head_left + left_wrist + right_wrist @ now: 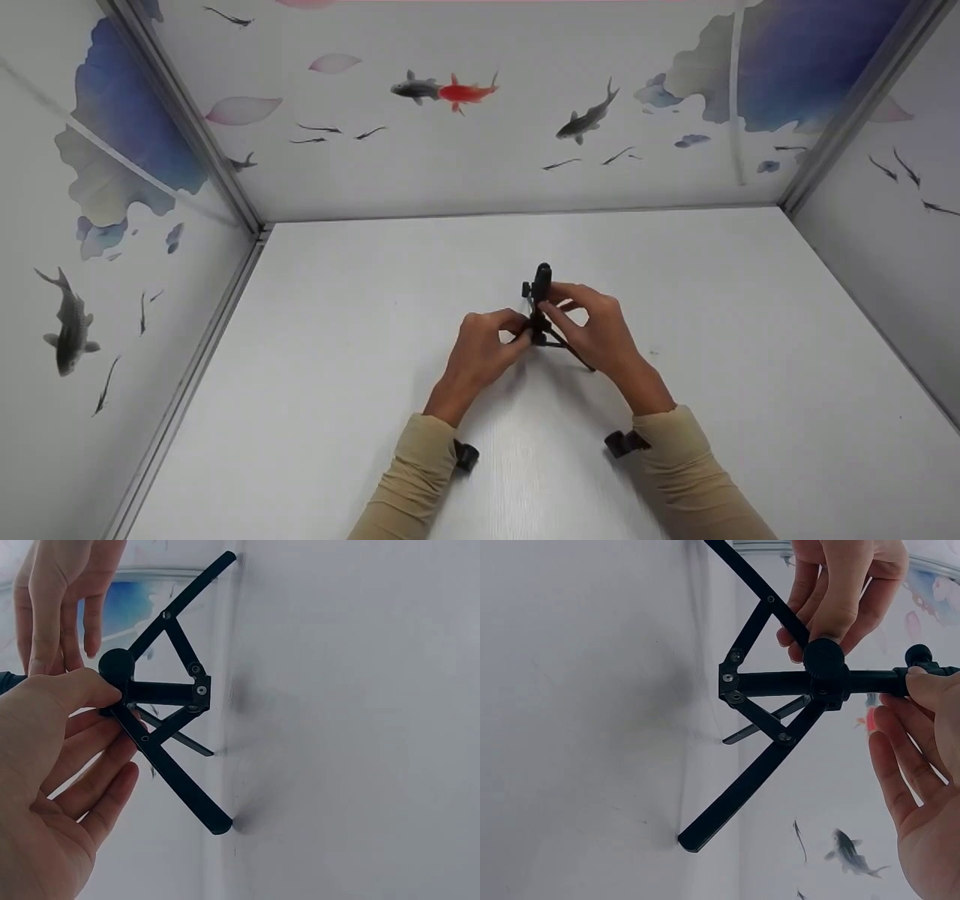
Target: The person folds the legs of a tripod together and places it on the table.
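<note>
A small black tripod (pixel 543 276) stands on the white table with its braced legs (pixel 184 784) spread. My left hand (pixel 478 351) pinches it low, at the hub where the legs join, beside a round knob (pixel 823 658). Higher up, my right hand (pixel 602 334) pinches the centre column between thumb and fingers, close to a smaller knob (pixel 918 655). In the right wrist view the leg tips (pixel 690 843) meet the table surface. The tripod's upper end is cut off in both wrist views.
The white tabletop (pixel 337 300) spreads around the hands. Panels printed with fish and leaves, including the back wall (pixel 480 165), enclose it on the left, back and right. A dark wrist camera (pixel 466 456) sits at the left cuff, another (pixel 624 443) at the right.
</note>
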A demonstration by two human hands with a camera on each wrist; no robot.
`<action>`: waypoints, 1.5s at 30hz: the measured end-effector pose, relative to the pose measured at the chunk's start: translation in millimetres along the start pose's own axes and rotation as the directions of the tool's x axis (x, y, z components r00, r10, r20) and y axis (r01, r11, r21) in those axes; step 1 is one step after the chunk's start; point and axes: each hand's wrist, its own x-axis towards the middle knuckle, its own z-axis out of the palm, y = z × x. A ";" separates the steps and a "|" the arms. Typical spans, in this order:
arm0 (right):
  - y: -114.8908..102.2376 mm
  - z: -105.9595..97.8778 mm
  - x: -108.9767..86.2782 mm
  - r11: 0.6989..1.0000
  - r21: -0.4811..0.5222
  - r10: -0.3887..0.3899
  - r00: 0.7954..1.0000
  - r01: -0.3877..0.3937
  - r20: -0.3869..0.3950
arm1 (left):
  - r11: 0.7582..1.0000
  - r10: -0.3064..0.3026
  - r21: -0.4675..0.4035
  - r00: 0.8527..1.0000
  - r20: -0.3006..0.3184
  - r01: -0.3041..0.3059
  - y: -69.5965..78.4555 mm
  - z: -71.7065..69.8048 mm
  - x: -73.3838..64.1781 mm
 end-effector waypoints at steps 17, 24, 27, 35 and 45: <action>-1.3 -0.5 0.4 1.000 0.009 0.016 1.000 -0.016 0.011 | 1.000 0.019 -0.001 1.000 -0.025 -0.019 0.1 0.5 0.2; -1.9 -1.4 0.9 1.000 0.007 0.016 1.000 -0.016 0.015 | 1.000 0.018 -0.002 0.999 -0.029 -0.018 0.3 0.8 0.3; -2.5 -2.0 1.0 1.000 0.007 0.022 1.000 -0.022 0.016 | 1.000 0.025 0.003 0.999 -0.039 -0.024 0.9 0.9 0.3; -2.5 -2.8 0.6 1.000 0.006 0.010 1.000 -0.010 0.013 | 1.000 0.029 0.000 0.998 -0.059 -0.029 2.9 0.7 0.0; -1.4 -2.7 0.4 1.000 -0.001 -0.021 1.000 0.021 -0.003 | 0.998 0.040 -0.036 0.996 -0.079 -0.043 0.2 0.8 0.9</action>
